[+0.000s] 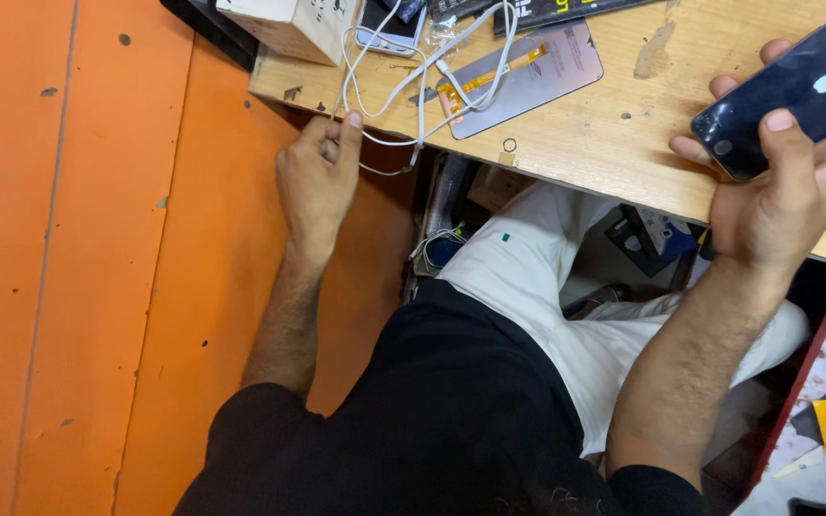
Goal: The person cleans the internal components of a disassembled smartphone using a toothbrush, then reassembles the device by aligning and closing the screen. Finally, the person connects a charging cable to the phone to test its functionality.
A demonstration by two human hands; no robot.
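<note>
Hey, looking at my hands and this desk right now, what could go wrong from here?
The dark phone sits in the right hand at the edge of the wooden desk; if it slips it may fall to the floor. The left hand pinches the white cable, which loops over the grey panel with an orange flex strip; a tug might drag that panel or the small phone off the desk.

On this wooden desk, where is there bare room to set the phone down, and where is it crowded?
Bare wood on the desk lies between the grey panel and the right hand holding the dark phone. The far left corner is crowded: white cable, cardboard box and another phone, with the left hand at the edge.
</note>
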